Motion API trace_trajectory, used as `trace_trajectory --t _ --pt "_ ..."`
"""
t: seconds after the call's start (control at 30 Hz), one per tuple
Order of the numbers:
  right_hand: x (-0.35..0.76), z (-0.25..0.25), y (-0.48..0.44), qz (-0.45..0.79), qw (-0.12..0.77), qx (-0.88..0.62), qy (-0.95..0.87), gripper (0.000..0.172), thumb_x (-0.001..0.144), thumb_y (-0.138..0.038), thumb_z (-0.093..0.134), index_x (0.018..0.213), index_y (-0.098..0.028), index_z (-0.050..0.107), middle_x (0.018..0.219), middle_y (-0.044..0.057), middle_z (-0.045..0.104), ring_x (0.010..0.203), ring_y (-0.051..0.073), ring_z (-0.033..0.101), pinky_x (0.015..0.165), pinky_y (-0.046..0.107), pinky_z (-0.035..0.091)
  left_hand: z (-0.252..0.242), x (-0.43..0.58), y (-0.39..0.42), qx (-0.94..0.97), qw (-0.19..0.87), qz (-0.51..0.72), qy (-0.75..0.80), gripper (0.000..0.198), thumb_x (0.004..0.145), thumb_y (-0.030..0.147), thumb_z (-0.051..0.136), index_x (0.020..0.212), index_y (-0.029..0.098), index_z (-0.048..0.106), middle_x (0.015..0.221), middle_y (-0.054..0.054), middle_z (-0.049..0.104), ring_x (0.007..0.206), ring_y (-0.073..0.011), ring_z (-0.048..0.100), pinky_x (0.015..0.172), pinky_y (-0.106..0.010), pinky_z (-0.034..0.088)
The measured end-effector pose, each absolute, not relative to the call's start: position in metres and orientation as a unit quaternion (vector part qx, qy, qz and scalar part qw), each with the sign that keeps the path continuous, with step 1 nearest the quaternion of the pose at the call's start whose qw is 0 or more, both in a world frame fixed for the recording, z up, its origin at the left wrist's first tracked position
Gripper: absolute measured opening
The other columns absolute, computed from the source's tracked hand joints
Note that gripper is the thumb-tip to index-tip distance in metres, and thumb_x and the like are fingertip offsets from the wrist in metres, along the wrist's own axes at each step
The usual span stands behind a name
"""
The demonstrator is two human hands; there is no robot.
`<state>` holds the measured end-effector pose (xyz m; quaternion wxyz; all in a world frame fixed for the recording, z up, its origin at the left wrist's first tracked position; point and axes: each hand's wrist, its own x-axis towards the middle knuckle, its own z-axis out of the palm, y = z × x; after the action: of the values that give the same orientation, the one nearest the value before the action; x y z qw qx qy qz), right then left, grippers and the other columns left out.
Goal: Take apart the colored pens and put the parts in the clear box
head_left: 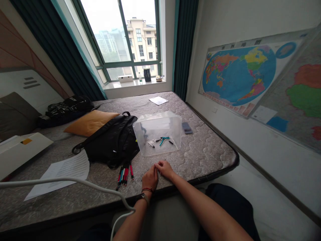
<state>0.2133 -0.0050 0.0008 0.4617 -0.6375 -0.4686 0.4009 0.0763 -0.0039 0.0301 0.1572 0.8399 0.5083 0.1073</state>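
My left hand (149, 178) and my right hand (164, 168) rest side by side on the grey quilted mattress (200, 154) near its front edge, fingertips meeting. The fingers of both are curled together; whether anything is pinched in them I cannot make out. Just left of my left hand lies a bunch of red, blue and black pens (124, 174). Beyond my hands stands a clear plastic box (157, 132) with a few pens (162, 141) lying inside it.
A black backpack (112, 140) lies left of the box, with an orange cushion (90, 122) behind it. Printed sheets (62, 172) and a white cable (75, 182) lie at the left. A small dark card (187, 128) is right of the box. Maps hang on the right wall.
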Motion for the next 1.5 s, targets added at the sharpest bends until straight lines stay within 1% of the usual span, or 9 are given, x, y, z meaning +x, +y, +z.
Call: trace_trajectory --t 0.2,0.5,0.57,0.67,0.73,0.93,1.0,1.17,1.5 --pt "0.216 0.002 -0.003 0.398 0.440 -0.638 -0.490 0.032 0.085 -0.043 0.057 0.064 -0.019 0.053 0.052 -0.004 0.055 0.048 0.010 0.048 0.049 0.021 0.034 0.032 0.076 -0.004 0.837 0.168 0.097 0.511 0.036 0.102 0.035 0.029 0.119 0.023 0.059 0.102 -0.008 0.072 0.090 -0.0199 0.067 0.073 -0.028 0.039" --pt "0.219 -0.002 -0.001 0.499 0.467 -0.606 -0.406 0.040 0.077 -0.053 0.063 0.060 -0.020 0.048 0.044 -0.005 0.050 0.035 0.009 0.043 0.037 0.021 0.029 0.025 0.073 -0.003 0.851 0.152 0.133 0.484 0.038 0.102 0.035 0.028 0.092 0.021 0.062 0.091 -0.007 0.071 0.081 -0.0180 0.066 0.069 -0.026 0.038" --pt "0.224 0.002 -0.003 0.506 0.519 -0.588 -0.358 0.040 0.077 -0.056 0.063 0.065 -0.019 0.053 0.048 -0.003 0.054 0.037 0.009 0.045 0.038 0.021 0.032 0.024 0.073 -0.002 0.852 0.152 0.140 0.481 0.039 0.103 0.034 0.027 0.090 0.021 0.061 0.089 -0.006 0.071 0.081 -0.0180 0.066 0.069 -0.026 0.039" --pt "0.232 0.006 -0.007 0.492 0.653 -0.533 -0.217 0.046 0.083 -0.064 0.051 0.090 -0.020 0.059 0.065 0.001 0.062 0.048 0.011 0.055 0.047 0.022 0.043 0.023 0.073 -0.002 0.852 0.154 0.150 0.478 0.039 0.103 0.034 0.026 0.088 0.021 0.060 0.088 -0.006 0.070 0.081 -0.0179 0.067 0.069 -0.027 0.039" --pt "0.235 0.006 -0.008 0.487 0.686 -0.511 -0.174 0.050 0.084 -0.066 0.047 0.102 -0.021 0.057 0.071 0.002 0.064 0.052 0.012 0.058 0.049 0.023 0.046 0.023 0.074 -0.003 0.851 0.160 0.150 0.478 0.040 0.103 0.035 0.025 0.088 0.021 0.060 0.088 -0.007 0.070 0.082 -0.0179 0.067 0.070 -0.027 0.040" --pt "0.220 -0.008 -0.005 0.465 0.541 -0.609 -0.347 0.041 0.078 -0.060 0.057 0.079 -0.018 0.056 0.056 -0.001 0.057 0.038 0.011 0.048 0.036 0.021 0.033 0.022 0.074 -0.002 0.848 0.176 0.146 0.479 0.042 0.103 0.034 0.024 0.090 0.021 0.061 0.090 -0.008 0.070 0.084 -0.0184 0.066 0.073 -0.029 0.042" --pt "0.214 -0.008 -0.008 0.403 0.520 -0.642 -0.393 0.035 0.083 -0.053 0.053 0.074 -0.019 0.055 0.055 -0.002 0.057 0.039 0.011 0.048 0.039 0.022 0.034 0.020 0.074 -0.001 0.848 0.178 0.154 0.474 0.041 0.102 0.033 0.024 0.090 0.020 0.062 0.090 -0.008 0.070 0.084 -0.0186 0.066 0.073 -0.029 0.042" --pt "0.204 -0.002 -0.018 0.214 0.454 -0.693 -0.517 0.028 0.089 -0.033 0.049 0.067 -0.019 0.059 0.063 0.002 0.062 0.060 0.015 0.056 0.059 0.025 0.037 0.013 0.074 0.001 0.849 0.181 0.172 0.466 0.040 0.102 0.030 0.024 0.093 0.021 0.062 0.091 -0.007 0.070 0.085 -0.0190 0.066 0.074 -0.030 0.043" --pt "0.216 -0.006 -0.028 0.166 0.377 -0.685 -0.601 0.029 0.092 -0.028 0.046 0.069 -0.020 0.061 0.065 0.002 0.065 0.062 0.017 0.059 0.060 0.025 0.034 0.011 0.074 0.001 0.836 0.192 0.182 0.480 0.041 0.101 0.032 0.024 0.094 0.021 0.063 0.094 -0.006 0.071 0.087 -0.0190 0.067 0.077 -0.030 0.044"
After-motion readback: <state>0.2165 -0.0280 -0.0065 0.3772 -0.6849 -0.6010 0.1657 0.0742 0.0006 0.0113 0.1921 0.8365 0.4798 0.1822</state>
